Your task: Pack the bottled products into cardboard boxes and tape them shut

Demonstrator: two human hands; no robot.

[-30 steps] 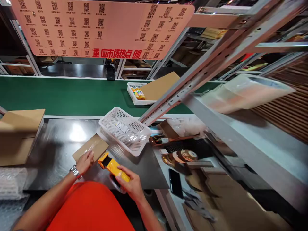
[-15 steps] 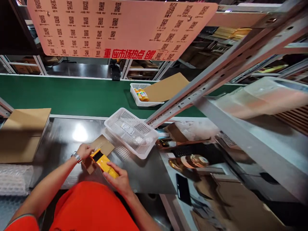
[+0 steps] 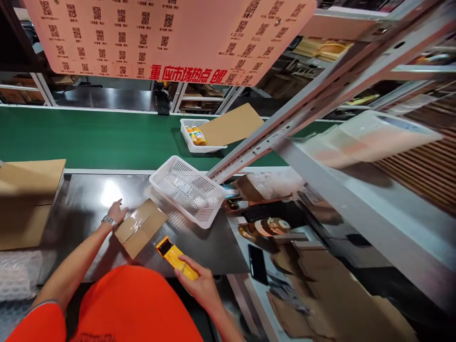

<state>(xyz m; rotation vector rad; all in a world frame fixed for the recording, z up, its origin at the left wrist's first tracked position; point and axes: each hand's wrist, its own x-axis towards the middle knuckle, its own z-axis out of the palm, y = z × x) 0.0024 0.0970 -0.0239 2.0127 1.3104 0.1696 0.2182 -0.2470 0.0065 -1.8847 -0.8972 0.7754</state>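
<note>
A small cardboard box (image 3: 140,228) lies on the metal table, with a glossy strip of clear tape across its top. Just beyond the box's left edge is my left hand (image 3: 117,213), empty, its fingers apart; a metal watch (image 3: 109,221) is on that wrist. My right hand (image 3: 199,280) is closed around a yellow tape dispenser (image 3: 176,259) with a dark opening at its far end. The dispenser is held to the right of the box and apart from it. Behind the box a white perforated basket (image 3: 167,166) rests on the table, a labelled clear packet inside it.
A second white basket (image 3: 185,130) on the green conveyor (image 3: 107,137) holds orange-yellow bottles and a cardboard sheet. A slanted metal post (image 3: 249,154) stands to the right. A phone (image 3: 257,263) and a tape roll (image 3: 272,226) lie on the side shelf. Cardboard (image 3: 32,204) stands left.
My right hand has drawn the tape dispenser rightward, off the box. My left hand has let go of the box and moved slightly left, its fingers extended. The box top now shows fully.
</note>
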